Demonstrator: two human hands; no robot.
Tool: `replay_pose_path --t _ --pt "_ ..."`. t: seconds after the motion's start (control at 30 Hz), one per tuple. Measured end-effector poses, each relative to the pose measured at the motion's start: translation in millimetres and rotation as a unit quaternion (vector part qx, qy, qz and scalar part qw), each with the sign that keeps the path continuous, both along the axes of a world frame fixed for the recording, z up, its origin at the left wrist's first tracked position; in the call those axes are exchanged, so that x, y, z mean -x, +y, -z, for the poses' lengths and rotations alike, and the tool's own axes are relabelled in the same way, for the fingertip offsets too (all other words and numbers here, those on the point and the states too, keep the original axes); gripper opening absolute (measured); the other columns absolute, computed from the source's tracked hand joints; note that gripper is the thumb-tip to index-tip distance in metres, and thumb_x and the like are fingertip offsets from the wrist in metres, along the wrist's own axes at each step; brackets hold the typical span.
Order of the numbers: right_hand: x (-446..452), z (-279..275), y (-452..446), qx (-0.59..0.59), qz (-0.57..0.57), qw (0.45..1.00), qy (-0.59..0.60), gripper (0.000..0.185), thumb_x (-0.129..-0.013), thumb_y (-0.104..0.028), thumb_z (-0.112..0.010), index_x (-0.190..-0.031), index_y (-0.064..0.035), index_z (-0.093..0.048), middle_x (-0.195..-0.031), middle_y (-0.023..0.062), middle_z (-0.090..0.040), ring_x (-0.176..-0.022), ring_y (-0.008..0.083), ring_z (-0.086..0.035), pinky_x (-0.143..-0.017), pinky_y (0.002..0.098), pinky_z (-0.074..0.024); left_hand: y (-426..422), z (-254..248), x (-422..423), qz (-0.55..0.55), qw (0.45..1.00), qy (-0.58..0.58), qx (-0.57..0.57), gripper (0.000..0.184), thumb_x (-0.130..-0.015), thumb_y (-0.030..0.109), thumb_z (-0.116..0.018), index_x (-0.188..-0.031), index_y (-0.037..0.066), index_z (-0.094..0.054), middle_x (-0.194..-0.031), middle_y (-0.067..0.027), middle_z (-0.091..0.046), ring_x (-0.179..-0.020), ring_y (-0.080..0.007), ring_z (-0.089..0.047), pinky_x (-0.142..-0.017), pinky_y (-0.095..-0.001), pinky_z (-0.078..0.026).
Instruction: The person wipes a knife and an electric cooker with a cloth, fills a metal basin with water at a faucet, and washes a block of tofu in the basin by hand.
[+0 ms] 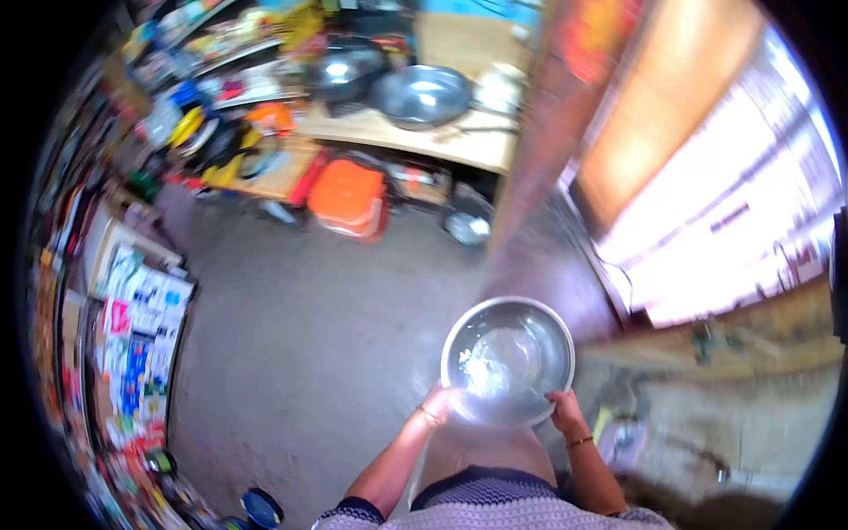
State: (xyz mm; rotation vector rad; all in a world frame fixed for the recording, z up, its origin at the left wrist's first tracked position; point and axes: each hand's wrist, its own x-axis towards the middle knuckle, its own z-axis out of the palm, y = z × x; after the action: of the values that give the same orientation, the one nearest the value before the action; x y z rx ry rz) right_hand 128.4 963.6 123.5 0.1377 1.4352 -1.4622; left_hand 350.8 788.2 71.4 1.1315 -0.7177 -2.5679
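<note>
Silvery metal basin (511,358) between my left hand (441,402) and right hand (565,412): both clasp its near rim from opposite sides, likely to balance its weight and keep it level. Beyond them, a shiny bowl (422,95) rests on the counter (484,152).

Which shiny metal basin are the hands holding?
The basin at lower centre, its rim held by the left hand and right hand; the other basins sit untouched at the wooden counter.

The round, silver metal basin (510,358) is smooth and glossy, like the wide, grey metal bowl (422,97) on the pale, matt wooden surface (481,151). The bright orange, boxy container (346,193) looks plastic; the grey floor (300,327) looks matt.
</note>
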Motion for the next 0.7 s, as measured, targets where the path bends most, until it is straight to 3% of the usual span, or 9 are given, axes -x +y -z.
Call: replay_pose_path --t 0.07,0.1,0.23,0.3,0.37,0.43,0.5,0.57,0.7 --pt "-11 -2 -79 0.055 -0.073 0.996 0.008 0.028 -0.070 -0.001 -0.051 -0.097 0.0058 -0.052 -0.088 0.0104 -0.058 -0.081 0.0210 -0.057 -0.071 0.0302 -0.0461 -46 -12 -32 -0.089 0.996 -0.009 -0.013 0.026 -0.072 -0.001 -0.055 -0.098 0.000 -0.054 -0.083 -0.0070 -0.059 -0.071 -0.0147 -0.058 -0.061 -0.0268 -0.048" --pt "-13 -1 -125 0.066 -0.099 0.993 0.007 0.028 -0.070 -0.001 -0.051 -0.097 0.0058 -0.052 -0.088 0.0104 -0.058 -0.081 0.0210 -0.057 -0.071 0.0302 -0.0461 -72 17 -47 -0.103 0.995 -0.001 -0.006 0.027 -0.073 0.001 -0.055 -0.100 -0.001 -0.054 -0.085 -0.0079 -0.059 -0.073 -0.0152 -0.058 -0.062 -0.0281 -0.048" --pt "-47 -15 -288 0.019 -0.196 0.980 0.023 0.030 -0.070 -0.002 -0.051 -0.098 0.0077 -0.052 -0.089 0.0118 -0.059 -0.081 0.0200 -0.057 -0.070 0.0286 -0.0456 -183 -2 -102 -0.205 0.978 -0.027 -0.011 0.031 -0.071 0.000 -0.054 -0.101 -0.006 -0.053 -0.087 -0.0112 -0.060 -0.076 -0.0182 -0.059 -0.066 -0.0304 -0.049" --pt "-59 -16 -377 0.023 -0.307 0.950 0.051 0.032 -0.070 -0.004 -0.054 -0.099 0.0086 -0.052 -0.088 0.0119 -0.058 -0.077 0.0188 -0.056 -0.067 0.0269 -0.0447 -251 -23 -125 -0.234 0.971 -0.040 0.014 0.032 -0.070 0.000 -0.053 -0.101 -0.008 -0.052 -0.088 -0.0125 -0.060 -0.076 -0.0198 -0.059 -0.068 -0.0312 -0.049" --pt "-88 -26 -455 0.046 -0.330 0.942 0.045 0.030 -0.070 -0.008 -0.055 -0.096 0.0081 -0.055 -0.081 0.0100 -0.058 -0.071 0.0166 -0.054 -0.063 0.0259 -0.0430 -301 -47 -155 -0.310 0.950 -0.025 -0.015 0.033 -0.068 -0.003 -0.051 -0.100 -0.010 -0.051 -0.087 -0.0148 -0.060 -0.077 -0.0229 -0.060 -0.070 -0.0326 -0.051" --pt "-119 -41 -534 0.017 -0.367 0.921 0.129 0.025 -0.071 -0.011 -0.054 -0.089 0.0056 -0.059 -0.071 0.0066 -0.057 -0.064 0.0142 -0.051 -0.057 0.0255 -0.0405 -355 -56 -186 -0.343 0.939 0.000 0.010 0.035 -0.067 -0.003 -0.050 -0.101 -0.010 -0.051 -0.087 -0.0164 -0.060 -0.076 -0.0252 -0.061 -0.071 -0.0337 -0.052" --pt "-145 -65 -606 0.042 -0.451 0.884 0.118 0.024 -0.071 -0.015 -0.054 -0.084 0.0037 -0.059 -0.065 0.0044 -0.053 -0.059 0.0125 -0.047 -0.052 0.0249 -0.0363 -405 -78 -209 -0.401 0.916 0.012 -0.005 0.037 -0.065 -0.002 -0.051 -0.102 -0.010 -0.050 -0.087 -0.0170 -0.060 -0.076 -0.0262 -0.062 -0.070 -0.0339 -0.053" --pt "-175 -73 -677 0.041 -0.492 0.865 0.095 0.026 -0.072 -0.012 -0.052 -0.092 0.0044 -0.057 -0.074 0.0063 -0.057 -0.065 0.0138 -0.051 -0.056 0.0252 -0.0395 -460 -92 -238 -0.384 0.923 -0.004 -0.007 0.040 -0.064 0.000 -0.051 -0.103 -0.008 -0.049 -0.090 -0.0166 -0.060 -0.078 -0.0271 -0.062 -0.073 -0.0357 -0.053" --pt "-245 -96 -802 0.100 -0.481 0.871 0.021 0.033 -0.073 -0.009 -0.050 -0.103 0.0052 -0.052 -0.088 0.0096 -0.058 -0.075 0.0166 -0.056 -0.063 0.0267 -0.0441 -573 -66 -300 -0.443 0.897 0.014 0.011 0.041 -0.064 0.001 -0.052 -0.104 -0.008 -0.049 -0.093 -0.0172 -0.059 -0.081 -0.0284 -0.061 -0.075 -0.0388 -0.053"
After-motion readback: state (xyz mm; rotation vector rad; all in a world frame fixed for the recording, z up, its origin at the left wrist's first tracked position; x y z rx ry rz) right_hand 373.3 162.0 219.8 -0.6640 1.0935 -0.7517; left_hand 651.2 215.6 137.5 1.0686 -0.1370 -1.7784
